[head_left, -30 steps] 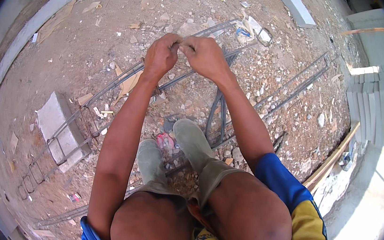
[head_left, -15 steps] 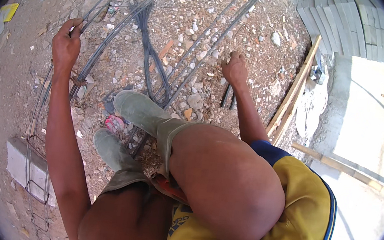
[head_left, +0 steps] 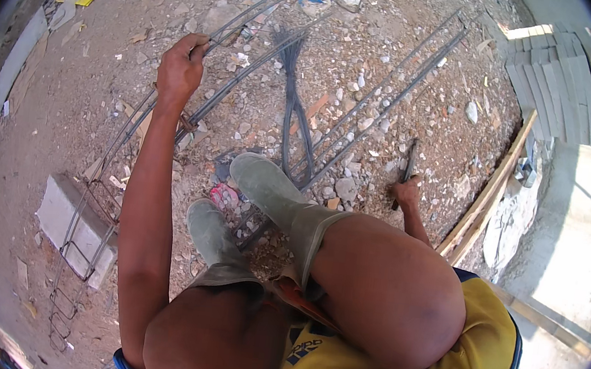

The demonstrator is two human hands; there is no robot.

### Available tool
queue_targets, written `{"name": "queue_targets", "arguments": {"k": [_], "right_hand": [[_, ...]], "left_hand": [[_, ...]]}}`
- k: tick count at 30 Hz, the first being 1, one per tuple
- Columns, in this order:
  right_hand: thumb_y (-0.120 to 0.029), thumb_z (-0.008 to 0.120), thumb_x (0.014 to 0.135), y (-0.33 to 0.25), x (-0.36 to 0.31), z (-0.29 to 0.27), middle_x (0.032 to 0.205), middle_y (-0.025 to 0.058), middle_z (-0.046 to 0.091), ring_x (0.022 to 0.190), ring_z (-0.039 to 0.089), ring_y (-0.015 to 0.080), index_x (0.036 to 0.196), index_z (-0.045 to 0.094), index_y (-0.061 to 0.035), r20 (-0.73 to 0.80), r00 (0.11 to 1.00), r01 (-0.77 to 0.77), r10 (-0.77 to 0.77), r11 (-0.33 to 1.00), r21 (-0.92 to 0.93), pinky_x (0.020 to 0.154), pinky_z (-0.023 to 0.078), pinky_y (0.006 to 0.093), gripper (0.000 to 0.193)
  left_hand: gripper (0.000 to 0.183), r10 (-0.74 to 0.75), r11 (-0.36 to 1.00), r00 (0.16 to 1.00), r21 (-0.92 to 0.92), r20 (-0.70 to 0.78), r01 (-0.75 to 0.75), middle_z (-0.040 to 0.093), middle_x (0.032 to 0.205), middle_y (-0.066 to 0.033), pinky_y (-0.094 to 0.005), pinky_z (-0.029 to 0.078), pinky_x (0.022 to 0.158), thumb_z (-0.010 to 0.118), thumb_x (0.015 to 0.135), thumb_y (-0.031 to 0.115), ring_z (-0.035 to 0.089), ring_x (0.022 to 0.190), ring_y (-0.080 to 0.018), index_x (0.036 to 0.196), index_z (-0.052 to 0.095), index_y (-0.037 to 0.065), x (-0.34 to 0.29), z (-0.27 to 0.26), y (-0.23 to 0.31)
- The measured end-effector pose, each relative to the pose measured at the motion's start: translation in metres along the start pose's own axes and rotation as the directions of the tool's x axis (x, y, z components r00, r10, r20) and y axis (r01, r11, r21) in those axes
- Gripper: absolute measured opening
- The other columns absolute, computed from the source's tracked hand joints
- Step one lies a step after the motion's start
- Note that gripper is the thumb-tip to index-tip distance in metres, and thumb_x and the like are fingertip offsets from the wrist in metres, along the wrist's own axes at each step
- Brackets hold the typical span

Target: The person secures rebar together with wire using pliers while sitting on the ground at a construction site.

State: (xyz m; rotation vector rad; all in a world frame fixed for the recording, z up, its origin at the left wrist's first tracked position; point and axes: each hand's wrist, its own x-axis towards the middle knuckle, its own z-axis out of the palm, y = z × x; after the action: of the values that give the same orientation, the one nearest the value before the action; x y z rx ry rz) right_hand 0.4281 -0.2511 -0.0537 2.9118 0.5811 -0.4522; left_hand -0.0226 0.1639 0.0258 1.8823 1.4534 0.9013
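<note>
L hand point(head_left: 180, 69) was at the rebar frame point(head_left: 232, 90) on the left side of the ground point(head_left: 123, 66), fingers narrow, cdn't tell if pinching anything. R hand point(head_left: 405, 190) had fingers wrapped rnd a dark tool point(head_left: 410, 160) nr the ground's right edge, by the planks point(head_left: 488, 188). Imo step was getting hold of the tool; next move prob called for lifting it.

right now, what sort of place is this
Most likely a building site: there is a steel rebar cage, a looped bundle of thin dark wire, and a stack of grey building blocks at the right.
</note>
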Motion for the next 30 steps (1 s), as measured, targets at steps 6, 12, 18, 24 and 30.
{"name": "queue_targets", "arguments": {"k": [6, 12, 18, 24, 30], "right_hand": [[-0.019, 0.065, 0.084, -0.013, 0.023, -0.030, 0.070, 0.0030, 0.057, 0.050, 0.050, 0.0153, 0.080, 0.054, -0.0070, 0.599, 0.742, -0.605, -0.301, 0.085, 0.792, 0.041, 0.035, 0.0278, 0.017], [-0.013, 0.064, 0.090, -0.086, 0.001, -0.071, 0.064, 0.0029, 0.059, 0.048, 0.051, 0.0125, 0.080, 0.059, -0.0093, 0.490, 0.859, -0.416, -0.147, 0.358, 0.836, 0.040, 0.036, 0.0257, 0.012], [-0.016, 0.069, 0.088, -0.133, 0.033, -0.015, 0.065, 0.0111, 0.063, 0.049, 0.057, 0.0202, 0.081, 0.065, 0.0014, 0.131, 0.991, -0.104, -0.006, 0.572, 0.813, 0.043, 0.042, 0.0345, 0.019], [-0.025, 0.068, 0.083, -0.156, 0.023, -0.010, 0.102, 0.0278, 0.069, 0.095, 0.070, 0.0388, 0.099, 0.067, 0.0035, -0.108, 0.987, 0.133, -0.118, 0.981, 0.145, 0.081, 0.056, 0.0452, 0.033], [-0.021, 0.069, 0.075, -0.123, 0.039, -0.021, 0.099, 0.0251, 0.072, 0.097, 0.071, 0.0397, 0.097, 0.072, 0.0011, -0.032, 0.997, 0.077, -0.075, 0.994, 0.076, 0.084, 0.057, 0.0459, 0.032]], "left_hand": [[0.018, -0.014, 1.000, 0.998, 0.006, -0.053, 0.015, 0.073, 0.101, -0.0130, -0.0427, 0.053, 0.078, 0.061, 0.093, 0.017, 0.069, 0.092, -0.0358, 0.107, 0.071, 0.012, -0.013, -0.028, -0.016], [0.018, 0.024, 1.000, 0.999, -0.004, -0.047, -0.024, 0.072, 0.103, -0.0144, -0.0417, 0.053, 0.081, 0.062, 0.094, 0.019, 0.068, 0.096, -0.0358, 0.108, 0.071, 0.012, -0.005, -0.016, -0.007], [0.018, -0.033, 0.999, 0.999, -0.002, 0.023, 0.033, 0.073, 0.105, -0.0139, -0.0378, 0.052, 0.081, 0.062, 0.094, 0.016, 0.070, 0.097, -0.0325, 0.109, 0.071, 0.012, -0.003, -0.007, -0.007], [0.021, -0.002, 1.000, 1.000, 0.000, 0.002, 0.002, 0.073, 0.104, -0.0170, -0.0337, 0.051, 0.083, 0.062, 0.096, 0.015, 0.070, 0.094, -0.0254, 0.115, 0.069, 0.008, -0.005, -0.009, -0.014], [0.017, 0.002, 1.000, 1.000, -0.019, -0.024, -0.003, 0.072, 0.099, -0.0151, -0.0420, 0.052, 0.079, 0.063, 0.094, 0.019, 0.068, 0.092, -0.0370, 0.108, 0.070, 0.012, -0.006, -0.006, -0.001]]}}
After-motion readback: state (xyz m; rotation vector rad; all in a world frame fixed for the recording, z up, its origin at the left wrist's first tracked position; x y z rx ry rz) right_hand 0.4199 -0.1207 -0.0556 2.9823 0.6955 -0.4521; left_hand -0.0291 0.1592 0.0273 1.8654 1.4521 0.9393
